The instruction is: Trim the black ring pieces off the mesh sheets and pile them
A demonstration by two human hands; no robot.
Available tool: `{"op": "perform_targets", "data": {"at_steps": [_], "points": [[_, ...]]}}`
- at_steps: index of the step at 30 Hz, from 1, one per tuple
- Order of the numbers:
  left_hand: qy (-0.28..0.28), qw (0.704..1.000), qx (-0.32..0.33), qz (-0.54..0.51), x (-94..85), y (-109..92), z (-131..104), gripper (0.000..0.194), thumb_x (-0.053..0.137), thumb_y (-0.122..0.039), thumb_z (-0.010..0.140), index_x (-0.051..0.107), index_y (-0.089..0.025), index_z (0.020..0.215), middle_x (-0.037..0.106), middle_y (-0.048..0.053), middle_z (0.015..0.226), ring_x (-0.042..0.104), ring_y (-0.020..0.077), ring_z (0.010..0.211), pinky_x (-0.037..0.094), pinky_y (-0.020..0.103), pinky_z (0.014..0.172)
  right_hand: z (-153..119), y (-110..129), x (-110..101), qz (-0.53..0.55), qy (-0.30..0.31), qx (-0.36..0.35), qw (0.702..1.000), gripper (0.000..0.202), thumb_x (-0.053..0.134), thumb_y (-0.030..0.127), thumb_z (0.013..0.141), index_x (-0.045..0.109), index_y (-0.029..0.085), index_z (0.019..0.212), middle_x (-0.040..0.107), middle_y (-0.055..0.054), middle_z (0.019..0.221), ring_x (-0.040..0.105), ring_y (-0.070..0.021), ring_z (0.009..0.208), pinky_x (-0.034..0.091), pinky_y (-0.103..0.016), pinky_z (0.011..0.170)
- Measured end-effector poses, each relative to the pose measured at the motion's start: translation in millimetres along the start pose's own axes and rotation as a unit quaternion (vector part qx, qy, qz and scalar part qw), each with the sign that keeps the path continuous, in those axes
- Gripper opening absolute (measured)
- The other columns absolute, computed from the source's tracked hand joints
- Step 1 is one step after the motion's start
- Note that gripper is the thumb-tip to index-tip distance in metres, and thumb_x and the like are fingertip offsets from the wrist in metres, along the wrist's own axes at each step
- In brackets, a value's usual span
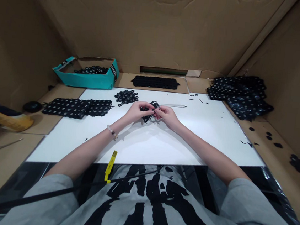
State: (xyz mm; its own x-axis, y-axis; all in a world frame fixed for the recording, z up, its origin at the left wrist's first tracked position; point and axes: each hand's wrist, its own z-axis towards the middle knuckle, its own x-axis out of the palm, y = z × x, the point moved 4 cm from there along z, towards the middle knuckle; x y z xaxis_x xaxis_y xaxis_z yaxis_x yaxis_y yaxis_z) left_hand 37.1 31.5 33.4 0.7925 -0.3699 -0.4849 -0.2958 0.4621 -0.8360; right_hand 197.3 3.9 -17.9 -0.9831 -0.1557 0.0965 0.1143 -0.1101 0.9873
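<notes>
Between my two hands, above the middle of the white board (pixel 146 144), is a small black sheet with rows of holes (pixel 147 118). My left hand (pixel 140 110) grips its left and upper side between thumb and fingers. At the right edge, my right hand (pixel 166 115) pinches the sheet with the fingertips close together. Whether a small part sits in that pinch is hidden. A pile of small black rings (pixel 126 96) lies just beyond my left hand. Behind my right hand rests a thin pale pen-like tool (pixel 176 105).
A teal box (pixel 86 80) with black rings stands back left. Dotted black sheets (pixel 67 107) lie at left, more sheets (pixel 248 94) at back right. A black strip stack (pixel 155 82) lies at the back. Tweezers (pixel 4 146) lie left; cardboard walls (pixel 174 29) enclose the place.
</notes>
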Motion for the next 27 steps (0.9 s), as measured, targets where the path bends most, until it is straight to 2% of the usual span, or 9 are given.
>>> {"op": "perform_targets", "data": {"at_steps": [5, 13, 17, 24, 26, 27], "points": [[0.007, 1.000, -0.002, -0.023, 5.4, 0.8, -0.4, 0.026, 0.075, -0.039, 0.072, 0.076, -0.016, 0.084, 0.076, 0.006, 0.084, 0.067, 0.0213, 0.081, 0.050, 0.031, 0.075, -1.8, 2.7, 2.4, -0.014, 0.002, -0.017, 1.000, 0.047, 0.075, 0.063, 0.070, 0.063, 0.017, 0.071, 0.062, 0.001, 0.062, 0.054, -0.0106, 0.055, 0.043, -0.023, 0.053], [0.045, 0.990, -0.056, -0.122, 8.0, 12.0, 1.2, 0.034, 0.079, -0.043, 0.068, 0.074, -0.014, 0.087, 0.076, 0.008, 0.084, 0.068, 0.0211, 0.077, 0.053, 0.033, 0.075, -5.1, 6.1, 6.9, -0.001, 0.021, -0.013, 1.000, 0.048, 0.073, 0.064, 0.073, 0.058, 0.018, 0.075, 0.060, 0.002, 0.063, 0.054, -0.0107, 0.056, 0.043, -0.023, 0.053], [0.046, 0.991, -0.056, -0.109, 6.4, 13.5, 1.9, 0.034, 0.078, -0.043, 0.069, 0.076, -0.015, 0.087, 0.077, 0.010, 0.089, 0.070, 0.0234, 0.082, 0.054, 0.035, 0.079, -4.8, 2.6, 7.0, 0.001, 0.024, -0.009, 1.000, 0.048, 0.072, 0.064, 0.073, 0.056, 0.019, 0.075, 0.058, 0.002, 0.060, 0.052, -0.0106, 0.054, 0.042, -0.022, 0.049], [0.008, 0.992, -0.061, -0.112, 2.7, 18.8, 3.7, 0.045, 0.078, -0.038, 0.069, 0.075, -0.013, 0.106, 0.076, 0.008, 0.080, 0.069, 0.0206, 0.072, 0.053, 0.032, 0.073, -2.9, -3.3, 8.8, 0.006, 0.038, -0.006, 0.999, 0.047, 0.072, 0.063, 0.075, 0.052, 0.020, 0.076, 0.057, 0.003, 0.060, 0.052, -0.0101, 0.053, 0.042, -0.022, 0.048], [-0.028, 0.989, -0.067, -0.127, -7.2, 24.4, 7.9, 0.047, 0.079, -0.036, 0.066, 0.074, -0.013, 0.107, 0.075, 0.007, 0.076, 0.068, 0.0200, 0.072, 0.053, 0.031, 0.072, -3.6, -1.5, 8.6, 0.003, 0.041, -0.007, 0.999, 0.047, 0.072, 0.062, 0.074, 0.051, 0.020, 0.075, 0.056, 0.004, 0.059, 0.052, -0.0100, 0.053, 0.042, -0.022, 0.049], [-0.064, 0.985, -0.071, -0.140, -16.1, 29.0, 10.8, 0.048, 0.079, -0.036, 0.065, 0.074, -0.013, 0.107, 0.075, 0.007, 0.076, 0.069, 0.0200, 0.073, 0.053, 0.031, 0.073, -4.0, -0.9, 8.3, 0.000, 0.042, -0.006, 0.999, 0.047, 0.072, 0.062, 0.074, 0.051, 0.020, 0.074, 0.056, 0.004, 0.058, 0.051, -0.0099, 0.053, 0.041, -0.022, 0.049]]}}
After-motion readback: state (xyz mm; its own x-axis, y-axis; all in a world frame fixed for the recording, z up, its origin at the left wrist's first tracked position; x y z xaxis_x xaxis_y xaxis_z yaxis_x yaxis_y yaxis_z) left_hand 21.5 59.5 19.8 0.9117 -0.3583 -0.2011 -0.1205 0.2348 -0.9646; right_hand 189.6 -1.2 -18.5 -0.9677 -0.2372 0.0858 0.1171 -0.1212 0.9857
